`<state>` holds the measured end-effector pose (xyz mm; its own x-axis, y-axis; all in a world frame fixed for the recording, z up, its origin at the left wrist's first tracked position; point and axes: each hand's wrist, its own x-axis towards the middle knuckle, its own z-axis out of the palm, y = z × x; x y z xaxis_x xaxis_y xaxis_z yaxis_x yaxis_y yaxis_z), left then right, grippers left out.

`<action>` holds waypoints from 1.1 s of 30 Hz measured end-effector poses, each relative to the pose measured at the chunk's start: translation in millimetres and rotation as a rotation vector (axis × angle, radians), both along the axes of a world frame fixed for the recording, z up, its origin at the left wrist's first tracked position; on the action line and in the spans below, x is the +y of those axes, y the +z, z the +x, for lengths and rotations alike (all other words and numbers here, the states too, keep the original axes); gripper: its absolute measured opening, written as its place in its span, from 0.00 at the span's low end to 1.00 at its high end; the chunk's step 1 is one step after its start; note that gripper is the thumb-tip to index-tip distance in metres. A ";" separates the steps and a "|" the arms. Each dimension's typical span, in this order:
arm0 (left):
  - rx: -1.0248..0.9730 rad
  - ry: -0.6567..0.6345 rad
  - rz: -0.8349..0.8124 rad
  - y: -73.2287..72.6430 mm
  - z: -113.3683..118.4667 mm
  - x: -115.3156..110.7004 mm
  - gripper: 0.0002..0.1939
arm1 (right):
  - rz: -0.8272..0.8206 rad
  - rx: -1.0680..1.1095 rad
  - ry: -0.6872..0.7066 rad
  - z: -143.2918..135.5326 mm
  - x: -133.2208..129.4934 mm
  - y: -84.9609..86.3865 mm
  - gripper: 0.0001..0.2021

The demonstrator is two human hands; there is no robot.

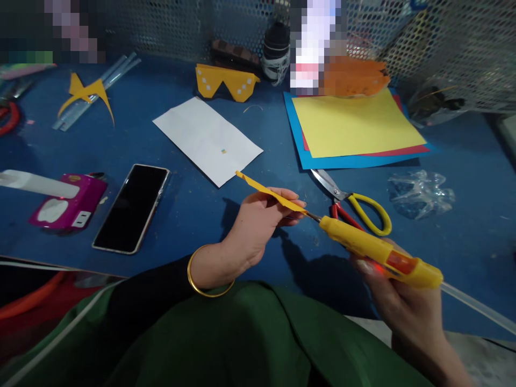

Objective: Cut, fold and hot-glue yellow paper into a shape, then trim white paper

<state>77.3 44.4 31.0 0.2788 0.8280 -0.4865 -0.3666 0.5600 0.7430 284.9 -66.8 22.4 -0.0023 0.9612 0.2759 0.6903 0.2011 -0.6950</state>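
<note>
My left hand (pixel 258 220) pinches a narrow, folded piece of orange-yellow paper (pixel 270 192) above the table. My right hand (pixel 403 293) is wrapped round a yellow hot glue gun (pixel 363 242), with a clear glue stick (pixel 475 305) poking out of its back end. The gun's metal nozzle meets the right-hand end of the paper, or comes very close to it. Beneath the gun lie scissors (pixel 338 194) with one red and one yellow handle. A white sheet (pixel 205 140) rests just beyond my left hand.
Left of my hands are a phone (pixel 131 209) and a magenta device (pixel 70 204). Farther back lie an orange-yellow paper cutout with white squares (pixel 228 83), cut paper strips (pixel 86 97) and stacked coloured sheets (pixel 358 126). Crumpled clear plastic (pixel 421 193) sits at right, before a mesh barrier (pixel 161 29).
</note>
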 end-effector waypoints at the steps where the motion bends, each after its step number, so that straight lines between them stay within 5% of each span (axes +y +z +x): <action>1: 0.003 0.001 -0.003 0.2 0.0 -0.1 0.04 | 0.000 -0.008 0.002 0.3 0.2 0.1 0.03; 10: 0.003 0.003 -0.006 -0.2 0.0 -0.1 0.06 | -0.044 -0.007 0.058 -1.3 2.0 6.6 0.03; 20: 0.007 -0.011 -0.017 0.3 -0.4 0.3 0.07 | -0.116 0.358 -0.242 -3.2 -8.1 -3.5 0.05; 33: 0.057 -0.058 0.000 -0.9 -0.6 0.0 0.06 | -0.179 0.460 -0.299 -5.0 -2.6 -1.3 0.07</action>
<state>76.7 44.4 30.1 0.2978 0.8115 -0.5028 -0.2907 0.5788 0.7619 280.0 -69.4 21.0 0.3588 0.9333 0.0170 0.3181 -0.1051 -0.9422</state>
